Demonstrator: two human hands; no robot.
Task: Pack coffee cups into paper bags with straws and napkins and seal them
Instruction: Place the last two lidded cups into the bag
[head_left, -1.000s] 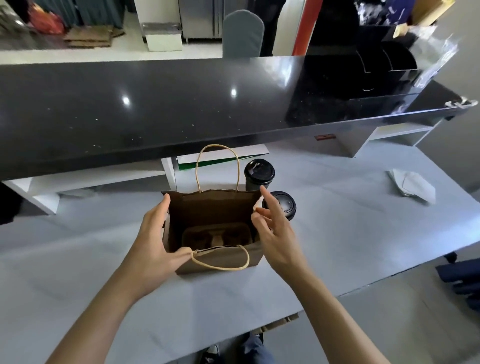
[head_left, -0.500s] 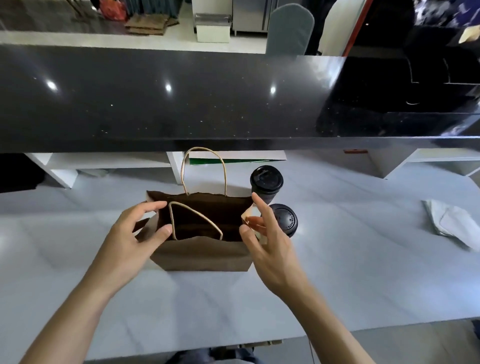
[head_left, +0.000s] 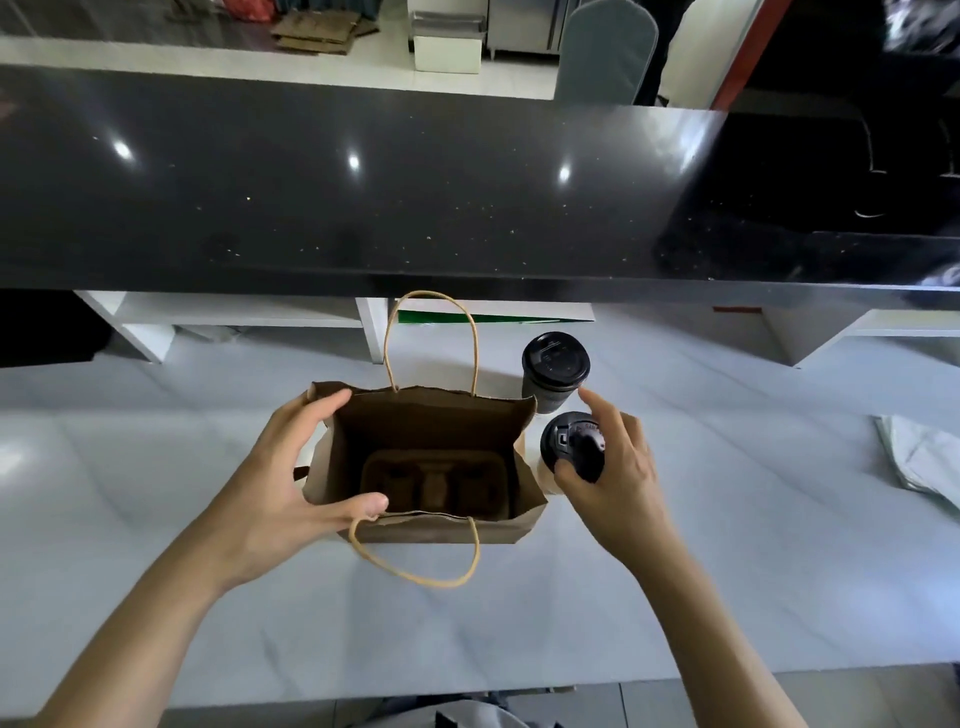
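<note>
A brown paper bag stands open on the white table, with a cardboard cup carrier lying in its bottom. My left hand holds the bag's left side, thumb on the near rim and fingers at the far left corner. Two coffee cups with black lids stand just right of the bag: the far cup and the near cup. My right hand grips the near cup around its lid, thumb on the near edge and index finger stretched toward the far cup.
A raised black counter overhangs the back of the table, with white shelves beneath it. Folded white paper lies at the table's right edge. The bag's near handle droops onto the table in front.
My right hand left the bag's right edge and moved right onto the near cup's lid. The near handle dropped forward out of the bag. My left hand spread wider along the bag's left side.
</note>
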